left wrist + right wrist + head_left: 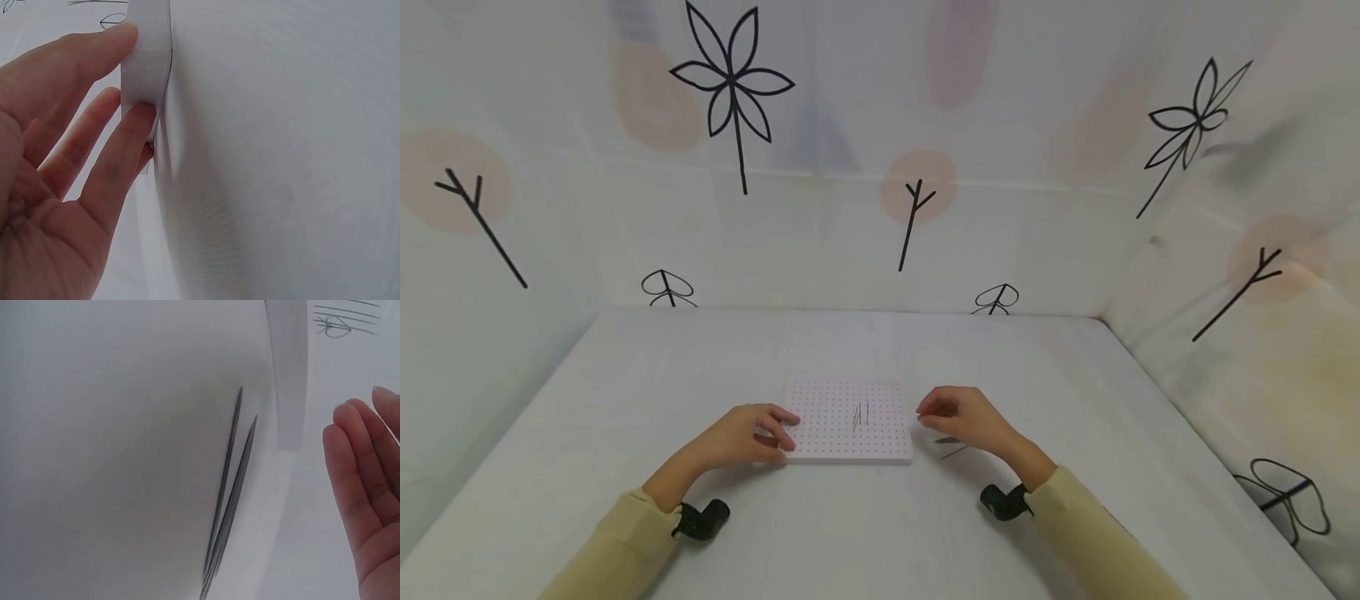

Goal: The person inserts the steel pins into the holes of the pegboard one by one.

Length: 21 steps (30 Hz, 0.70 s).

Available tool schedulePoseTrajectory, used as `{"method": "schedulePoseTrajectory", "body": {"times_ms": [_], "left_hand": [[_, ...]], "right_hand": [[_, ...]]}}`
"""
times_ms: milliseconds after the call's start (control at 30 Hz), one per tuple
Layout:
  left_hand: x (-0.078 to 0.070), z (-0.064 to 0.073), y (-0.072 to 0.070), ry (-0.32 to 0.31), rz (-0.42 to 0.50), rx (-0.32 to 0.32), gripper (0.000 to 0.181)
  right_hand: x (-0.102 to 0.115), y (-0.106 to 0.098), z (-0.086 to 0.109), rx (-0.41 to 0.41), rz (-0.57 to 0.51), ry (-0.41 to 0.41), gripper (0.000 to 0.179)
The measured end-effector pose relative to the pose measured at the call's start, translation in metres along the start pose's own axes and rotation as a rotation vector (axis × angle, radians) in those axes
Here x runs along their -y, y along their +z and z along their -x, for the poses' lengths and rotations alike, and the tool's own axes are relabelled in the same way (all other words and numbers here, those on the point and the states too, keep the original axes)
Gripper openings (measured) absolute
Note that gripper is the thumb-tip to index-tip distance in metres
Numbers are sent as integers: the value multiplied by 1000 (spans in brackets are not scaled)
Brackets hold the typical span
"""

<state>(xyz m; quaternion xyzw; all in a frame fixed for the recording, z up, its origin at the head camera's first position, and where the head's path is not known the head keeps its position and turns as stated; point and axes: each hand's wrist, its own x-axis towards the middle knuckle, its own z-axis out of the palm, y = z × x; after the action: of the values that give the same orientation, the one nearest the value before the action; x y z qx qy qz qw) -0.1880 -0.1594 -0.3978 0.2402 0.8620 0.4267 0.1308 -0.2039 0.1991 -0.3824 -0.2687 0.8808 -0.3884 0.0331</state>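
The white pegboard [842, 452] bears a dot grid. Sleeves [617, 537] are pale yellow; black-outlined plants [731, 81] pattern the far backdrop [805, 242].

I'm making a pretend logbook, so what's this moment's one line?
left hand: touching left end of pegboard | right hand: off its right side, near loose dark sticks, hold unclear | standing sticks: in pegboard

The white board [823, 433] looks matt and pretty smooth. Dark needles [234, 497] seem metal, kinda dull sheen. Sleeves [617, 542] are soft matt cloth, backdrop's [820, 242] slightly creased fabric, counter [850, 533] smooth, matt white.
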Motion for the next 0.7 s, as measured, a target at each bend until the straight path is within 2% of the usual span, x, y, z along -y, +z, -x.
{"method": "schedulePoseTrajectory", "body": {"times_ms": [300,700], "left_hand": [[0,0,0,0,-4,2,9],[0,0,0,-4,-7,-1,9]], "right_hand": [[-11,-8,8,-21,45,5,7],[-24,-20,18,3,49,20,8]]}}
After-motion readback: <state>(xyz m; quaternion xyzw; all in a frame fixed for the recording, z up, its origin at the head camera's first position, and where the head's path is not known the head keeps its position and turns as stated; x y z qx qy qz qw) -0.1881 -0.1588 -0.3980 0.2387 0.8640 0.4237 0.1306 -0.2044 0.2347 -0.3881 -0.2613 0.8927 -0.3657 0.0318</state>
